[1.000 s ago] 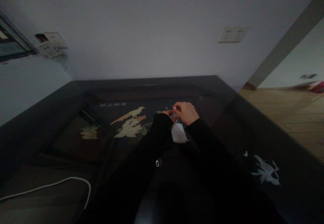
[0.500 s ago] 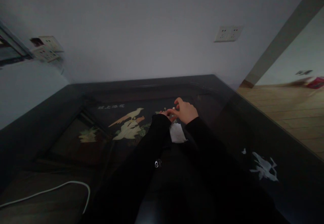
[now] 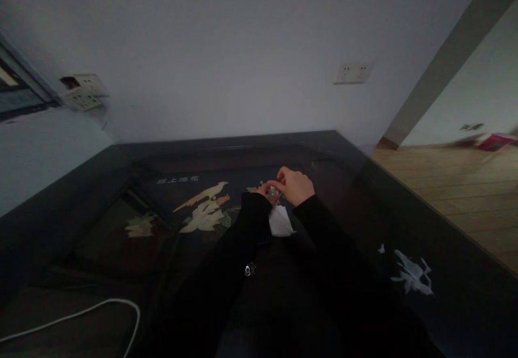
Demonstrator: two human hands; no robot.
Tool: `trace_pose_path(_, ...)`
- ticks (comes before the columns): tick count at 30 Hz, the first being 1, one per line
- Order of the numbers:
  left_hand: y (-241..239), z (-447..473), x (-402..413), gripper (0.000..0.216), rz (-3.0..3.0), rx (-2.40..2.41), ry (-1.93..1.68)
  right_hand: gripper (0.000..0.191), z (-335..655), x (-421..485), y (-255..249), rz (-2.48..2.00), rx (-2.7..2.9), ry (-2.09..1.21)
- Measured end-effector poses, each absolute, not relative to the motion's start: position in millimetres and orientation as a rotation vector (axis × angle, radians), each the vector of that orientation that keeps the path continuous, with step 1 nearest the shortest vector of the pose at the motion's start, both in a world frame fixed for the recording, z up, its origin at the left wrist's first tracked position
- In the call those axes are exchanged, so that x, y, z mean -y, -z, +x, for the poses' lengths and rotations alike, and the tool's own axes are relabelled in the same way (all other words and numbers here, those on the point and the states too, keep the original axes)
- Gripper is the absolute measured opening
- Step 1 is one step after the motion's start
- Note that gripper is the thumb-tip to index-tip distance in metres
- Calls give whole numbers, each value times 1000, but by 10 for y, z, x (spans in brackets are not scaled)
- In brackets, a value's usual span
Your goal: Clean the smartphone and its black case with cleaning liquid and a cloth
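Close together over the dark tabletop, both hands meet at a small, clear, shiny object (image 3: pixel 274 191). My left hand (image 3: pixel 265 189) is closed around it from the left, partly hidden by its black sleeve. From the right, my right hand (image 3: pixel 298 186) has its thumb reaching to the top of the object and its fingers curled in a pinch. Whatever its fingertips grip is too small to make out. Just below the hands lies a white piece of paper (image 3: pixel 280 222) on the table.
The glossy black table (image 3: pixel 343 261) bears an inlaid bird-and-flower picture (image 3: pixel 204 212). Torn white paper scraps (image 3: pixel 415 276) lie at right, a white cable (image 3: pixel 93 308) at lower left. Wall sockets (image 3: pixel 353 73) sit behind; wooden floor (image 3: pixel 429 185) lies beyond the right edge.
The camera view has tilted, so the scene sits slightly lower. My right thumb has come closer over the clear object, which now shows more plainly between the hands.
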State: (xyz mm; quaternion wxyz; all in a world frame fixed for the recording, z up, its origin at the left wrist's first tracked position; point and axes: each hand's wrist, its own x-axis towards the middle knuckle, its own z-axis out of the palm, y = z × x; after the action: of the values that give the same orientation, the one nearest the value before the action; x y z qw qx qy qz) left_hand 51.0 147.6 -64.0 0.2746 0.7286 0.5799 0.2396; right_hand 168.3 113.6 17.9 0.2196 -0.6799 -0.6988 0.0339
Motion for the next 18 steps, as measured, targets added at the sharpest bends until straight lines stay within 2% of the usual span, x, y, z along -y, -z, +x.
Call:
trace_pose_path(2,600,528,-1456,43,2004,-1583,-637,30,1737,-1088,-288,-1839,1904,-87)
trace_pose_path(5,563,544,-1439,67,2069,-1595,-655,27,1807,-1020,-425,-1776,1873,-85)
trace_pose_path(8,568,518,-1447,75,2136,-1587,-653,24,1845,-989,-466,-1762,1846,-79)
trace_pose_path(14,579,289,-1515,72,2265,-1546,-610,18,1830,-1010,-399,-1778,1858,-82)
trace_pose_path(18,558,75,-1590,60,2291,-1572,-626,18,1813,-1014,-391,-1793,1884,-89)
